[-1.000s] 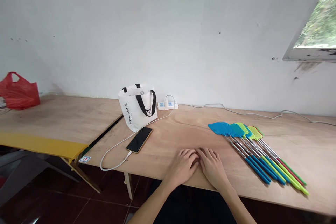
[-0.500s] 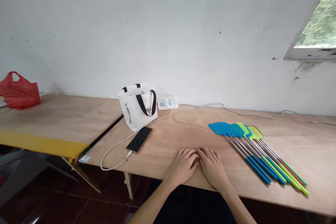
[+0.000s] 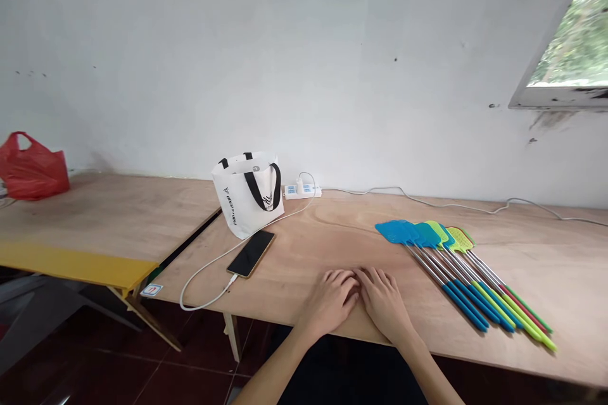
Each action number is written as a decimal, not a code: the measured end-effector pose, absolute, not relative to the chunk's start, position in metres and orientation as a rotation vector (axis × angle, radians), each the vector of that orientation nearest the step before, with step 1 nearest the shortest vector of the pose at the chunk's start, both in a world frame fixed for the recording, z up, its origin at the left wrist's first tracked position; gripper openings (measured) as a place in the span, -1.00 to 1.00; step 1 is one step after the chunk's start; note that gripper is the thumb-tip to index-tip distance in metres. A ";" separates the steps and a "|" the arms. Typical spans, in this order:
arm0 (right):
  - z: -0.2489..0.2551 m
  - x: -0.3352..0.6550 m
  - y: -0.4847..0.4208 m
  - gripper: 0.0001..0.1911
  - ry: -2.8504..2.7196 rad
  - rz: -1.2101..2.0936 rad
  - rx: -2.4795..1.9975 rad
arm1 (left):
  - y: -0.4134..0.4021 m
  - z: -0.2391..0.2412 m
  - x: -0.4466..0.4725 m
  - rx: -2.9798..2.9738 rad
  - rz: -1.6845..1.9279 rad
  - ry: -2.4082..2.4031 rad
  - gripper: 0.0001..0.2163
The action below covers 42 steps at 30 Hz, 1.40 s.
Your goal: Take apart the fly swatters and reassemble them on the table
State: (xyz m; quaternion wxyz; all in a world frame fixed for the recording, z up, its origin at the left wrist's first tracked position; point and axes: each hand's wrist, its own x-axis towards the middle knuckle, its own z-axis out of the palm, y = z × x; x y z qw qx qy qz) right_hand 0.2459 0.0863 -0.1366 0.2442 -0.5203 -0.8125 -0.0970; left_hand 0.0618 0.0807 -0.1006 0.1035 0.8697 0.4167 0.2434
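Observation:
My left hand point(image 3: 332, 299) and my right hand point(image 3: 384, 302) rest palm down on the wooden table point(image 3: 332, 240), near its front edge. Their fingertips meet in the middle, and the fingers lie stretched out with nothing in them. To the right of my right hand lies a row of fly swatters point(image 3: 456, 272). They have blue, yellow-green and some red or green parts, metal shafts and long grips pointing toward the front right. Left of my left hand is a black-screened phone point(image 3: 251, 254) with a white charging cable point(image 3: 190, 286) plugged into it.
A white bag point(image 3: 247, 202) with black handles stands behind the phone. Beside it, a power strip point(image 3: 303, 191) lies against the wall with a charger plugged in. A grey cord point(image 3: 444, 205) runs right. On the neighbouring table point(image 3: 142, 202) sits a red plastic bag point(image 3: 33, 169).
The view has shifted very slightly, so the things on the table appear a little further left. My hands stay in the same pose, and nothing has been taken or let go.

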 end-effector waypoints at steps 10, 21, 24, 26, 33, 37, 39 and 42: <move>-0.140 0.247 0.088 -0.62 -2.220 -0.254 -1.421 | 0.081 -0.101 0.062 2.555 0.725 1.218 -0.80; -0.137 0.246 0.086 -0.63 -2.227 -0.242 -1.417 | 0.080 -0.101 0.062 2.543 0.729 1.224 -0.80; -0.137 0.246 0.086 -0.62 -2.228 -0.254 -1.419 | 0.081 -0.100 0.062 2.545 0.720 1.224 -0.80; -0.137 0.246 0.086 -0.61 -2.229 -0.265 -1.427 | 0.081 -0.100 0.062 2.548 0.719 1.227 -0.80; -0.137 0.246 0.087 -0.61 -2.230 -0.298 -1.432 | 0.080 -0.101 0.062 2.561 0.716 1.229 -0.80; -0.137 0.246 0.087 -0.61 -2.229 -0.292 -1.419 | 0.081 -0.100 0.062 2.572 0.725 1.222 -0.80; -0.138 0.247 0.087 -0.61 -2.230 -0.288 -1.414 | 0.080 -0.100 0.061 2.578 0.721 1.218 -0.80; -0.138 0.247 0.087 -0.60 -2.231 -0.283 -1.412 | 0.080 -0.100 0.061 2.574 0.713 1.222 -0.79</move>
